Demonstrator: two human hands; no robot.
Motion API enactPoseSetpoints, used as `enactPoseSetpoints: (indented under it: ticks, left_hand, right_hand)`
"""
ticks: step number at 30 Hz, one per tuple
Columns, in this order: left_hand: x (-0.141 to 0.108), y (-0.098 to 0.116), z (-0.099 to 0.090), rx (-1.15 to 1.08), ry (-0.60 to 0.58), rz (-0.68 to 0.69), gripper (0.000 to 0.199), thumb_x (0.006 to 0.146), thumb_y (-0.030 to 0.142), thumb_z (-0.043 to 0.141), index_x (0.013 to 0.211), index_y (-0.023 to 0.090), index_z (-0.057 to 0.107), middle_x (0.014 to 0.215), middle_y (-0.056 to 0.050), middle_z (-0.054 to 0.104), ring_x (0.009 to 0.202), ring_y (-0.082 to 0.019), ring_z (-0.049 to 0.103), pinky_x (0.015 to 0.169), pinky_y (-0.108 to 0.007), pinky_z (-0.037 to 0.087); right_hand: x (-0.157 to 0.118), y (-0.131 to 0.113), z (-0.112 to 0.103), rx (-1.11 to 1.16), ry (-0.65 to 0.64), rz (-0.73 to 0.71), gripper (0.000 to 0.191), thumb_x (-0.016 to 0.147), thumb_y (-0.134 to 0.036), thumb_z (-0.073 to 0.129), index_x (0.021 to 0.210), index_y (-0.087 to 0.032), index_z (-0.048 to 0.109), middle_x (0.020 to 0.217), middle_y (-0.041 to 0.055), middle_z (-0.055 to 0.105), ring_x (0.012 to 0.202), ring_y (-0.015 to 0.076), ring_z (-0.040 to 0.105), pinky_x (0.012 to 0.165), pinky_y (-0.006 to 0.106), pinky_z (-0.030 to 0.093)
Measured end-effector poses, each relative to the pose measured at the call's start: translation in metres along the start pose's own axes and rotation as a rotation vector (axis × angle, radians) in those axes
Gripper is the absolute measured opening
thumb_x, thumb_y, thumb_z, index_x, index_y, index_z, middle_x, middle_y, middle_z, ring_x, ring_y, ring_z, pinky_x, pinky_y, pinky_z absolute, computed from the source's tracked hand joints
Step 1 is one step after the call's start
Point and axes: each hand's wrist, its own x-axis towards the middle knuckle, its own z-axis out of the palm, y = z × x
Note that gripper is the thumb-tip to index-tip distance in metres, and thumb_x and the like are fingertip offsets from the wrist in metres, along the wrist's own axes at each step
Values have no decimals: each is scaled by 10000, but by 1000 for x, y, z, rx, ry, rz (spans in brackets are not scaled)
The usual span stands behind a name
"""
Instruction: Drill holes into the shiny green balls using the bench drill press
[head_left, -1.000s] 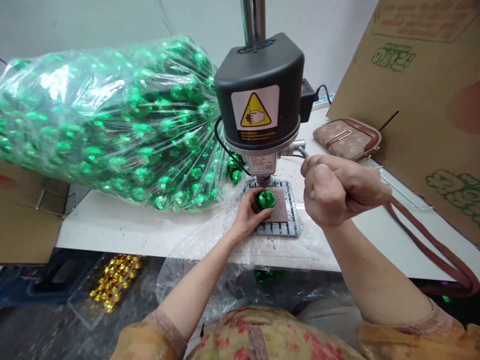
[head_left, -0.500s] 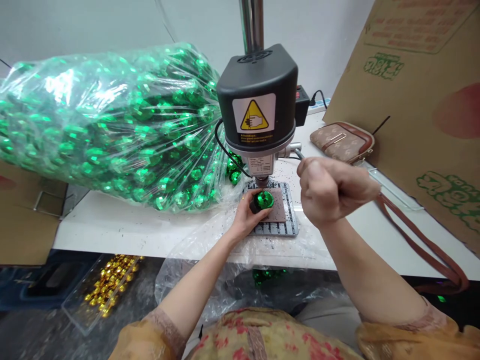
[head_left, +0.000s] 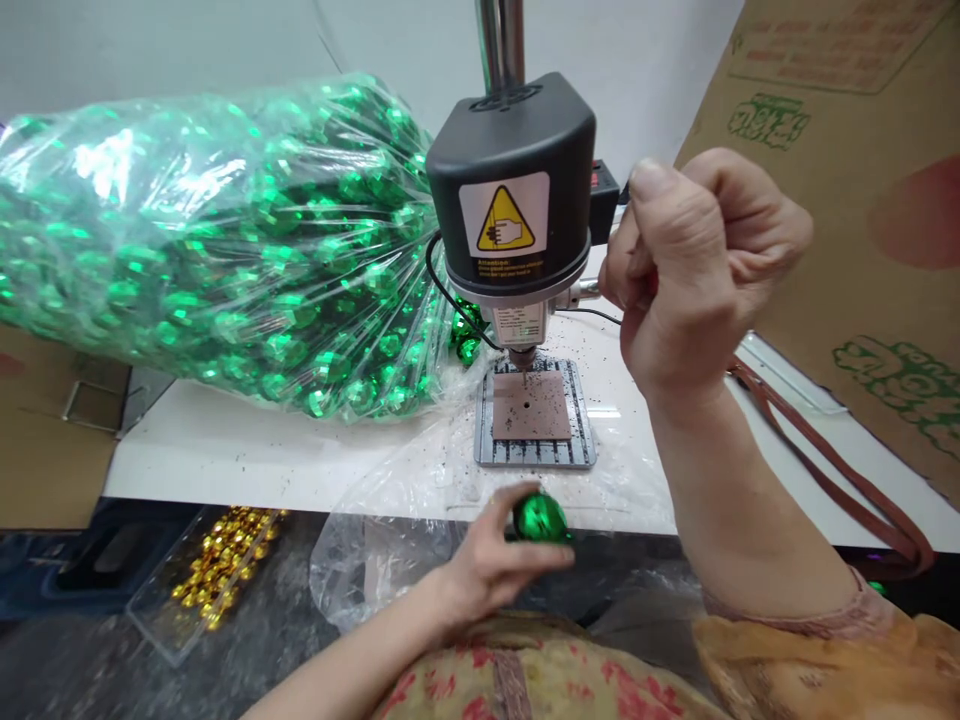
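My left hand (head_left: pixel 499 555) holds a shiny green ball (head_left: pixel 541 517) between thumb and fingers, just off the table's front edge. Beside the black drill press (head_left: pixel 514 150), my right hand (head_left: pixel 697 270) is closed at the end of its side lever (head_left: pixel 585 290); the grip itself is mostly hidden by the fingers. Under the drill bit lies a brown square pad (head_left: pixel 544 415) with a small dark hole, on a slotted metal base (head_left: pixel 581 452). Dark shavings are scattered over the pad and base.
A clear bag (head_left: pixel 225 270) full of green balls fills the left of the white table (head_left: pixel 300 460). Cardboard (head_left: pixel 847 200) stands at the right, near a brown strap (head_left: pixel 825 480). Below left is a clear bin with gold balls (head_left: pixel 229 560). Thin plastic hangs over the front edge.
My left hand has drawn the green ball off the pad toward me, past the table's edge. My right hand has risen, and the pad's hole now shows.
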Motion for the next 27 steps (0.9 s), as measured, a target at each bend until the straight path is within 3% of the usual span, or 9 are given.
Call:
enactPoseSetpoints:
  ticks: [4, 6, 8, 10, 13, 15, 18, 21, 27]
  left_hand:
    - [-36, 1, 10, 221, -323, 236, 303, 873, 228, 735, 1114, 410, 753, 1502, -36, 598, 1332, -321, 621, 1056, -462, 569]
    - [-39, -1, 10, 312, -367, 321, 264, 886, 236, 706, 1118, 362, 724, 1529, -71, 576, 1385, -337, 575, 1066, -492, 555]
    - [-30, -5, 4, 258, -251, 390, 269, 866, 225, 684, 1117, 322, 694, 1529, -108, 569, 1385, -338, 573, 1047, -501, 562]
    - [-8, -12, -9, 206, -9, 357, 270, 862, 166, 623, 1093, 295, 679, 1478, -124, 604, 1330, -315, 614, 1012, -491, 574]
    - [49, -35, -36, 250, 373, 55, 253, 912, 104, 510, 1002, 262, 685, 1301, -107, 684, 1196, -269, 671, 984, -461, 564]
    - [94, -60, -54, 230, 515, -116, 229, 928, 127, 492, 1012, 237, 674, 1184, -113, 702, 1159, -281, 666, 1021, -478, 531]
    - [152, -100, -70, 205, 546, -322, 277, 887, 105, 553, 1126, 212, 645, 1098, -116, 694, 1066, -296, 665, 1022, -501, 505]
    - [183, -128, -71, 179, 433, -448, 413, 743, 17, 681, 1107, 211, 664, 988, -86, 672, 990, -302, 661, 1009, -493, 495]
    - [175, -128, -70, 169, 487, -382, 396, 739, 88, 735, 1115, 194, 672, 1006, -56, 596, 896, -208, 619, 926, -380, 510]
  right_hand:
    - [0, 1, 0, -8, -3, -7, 442, 846, -123, 652, 550, -211, 336, 445, -81, 339, 370, 34, 306, 394, 254, 234]
    - [0, 2, -1, -19, 0, -9, 445, 847, -131, 658, 547, -214, 340, 443, -81, 332, 370, 38, 297, 396, 263, 228]
    - [-1, 2, -1, -21, 11, -3, 452, 851, -146, 672, 544, -211, 347, 443, -81, 324, 374, 37, 294, 400, 265, 222]
    - [-2, 1, -2, -21, 14, 7, 463, 849, -161, 693, 541, -209, 351, 443, -80, 325, 379, 36, 296, 401, 268, 214]
    - [-3, 1, -2, -22, 8, -1, 477, 853, -188, 712, 543, -211, 351, 441, -80, 316, 375, 43, 299, 396, 277, 204]
    - [-3, 1, -3, -22, 9, -5, 483, 855, -216, 724, 545, -206, 354, 441, -80, 310, 375, 43, 299, 395, 274, 198]
    - [-3, 0, -3, -31, 12, 4, 505, 854, -263, 740, 544, -197, 348, 443, -79, 315, 381, 33, 298, 396, 264, 198]
    - [-3, 0, -3, -30, -12, 2, 494, 862, -238, 729, 546, -195, 351, 447, -77, 328, 384, 34, 314, 395, 264, 217]
    - [-5, -1, -5, -16, -36, -14, 429, 907, -76, 598, 565, -185, 362, 471, -76, 341, 403, 20, 349, 425, 238, 240]
